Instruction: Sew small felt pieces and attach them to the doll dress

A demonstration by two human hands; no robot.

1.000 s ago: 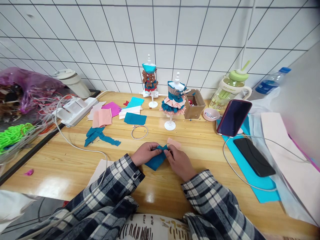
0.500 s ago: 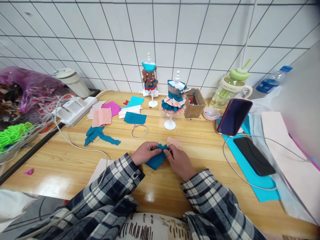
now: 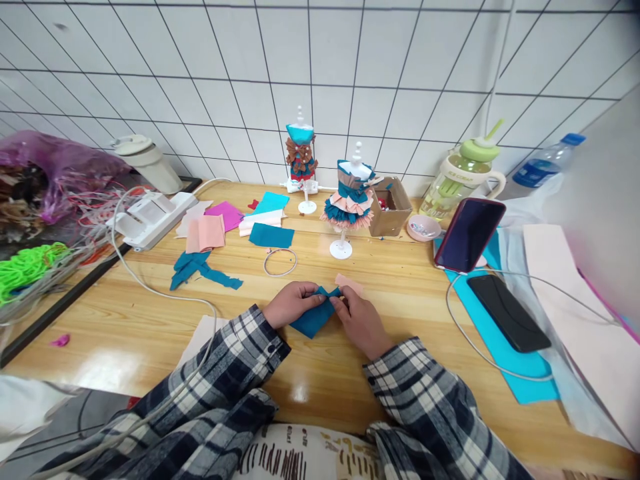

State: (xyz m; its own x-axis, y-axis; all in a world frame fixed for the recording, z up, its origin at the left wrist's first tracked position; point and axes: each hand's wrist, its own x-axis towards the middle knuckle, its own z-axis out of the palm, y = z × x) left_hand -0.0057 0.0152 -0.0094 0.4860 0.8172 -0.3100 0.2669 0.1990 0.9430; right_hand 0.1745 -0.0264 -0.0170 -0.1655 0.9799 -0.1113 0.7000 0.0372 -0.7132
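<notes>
Both hands pinch a small piece of teal crepe paper (image 3: pixel 313 321) just above the table. My left hand (image 3: pixel 291 305) grips its upper left edge between thumb and fingers. At the upper right edge, my right hand (image 3: pixel 364 321) holds it the same way, and the paper's lower corner points toward me. A peach paper scrap (image 3: pixel 349 284) lies behind my right fingers. Farther back stands a mini dress form (image 3: pixel 350 193) in a ruffled teal and peach dress, with a second dress form (image 3: pixel 301 153) behind it on the left.
Folded papers (image 3: pixel 206 233), teal strips (image 3: pixel 200 270) and a coiled ring (image 3: pixel 280 262) lie to the left. A cardboard box (image 3: pixel 390 210), bead bowl (image 3: pixel 423 228), propped phone (image 3: pixel 471 233) and black phone (image 3: pixel 509 313) are on the right. A white cable (image 3: pixel 213 333) crosses my left sleeve.
My right thumb and fingers have shifted slightly right along the teal paper's top edge. The left hand keeps its pinch, and the whole view has drifted a little.
</notes>
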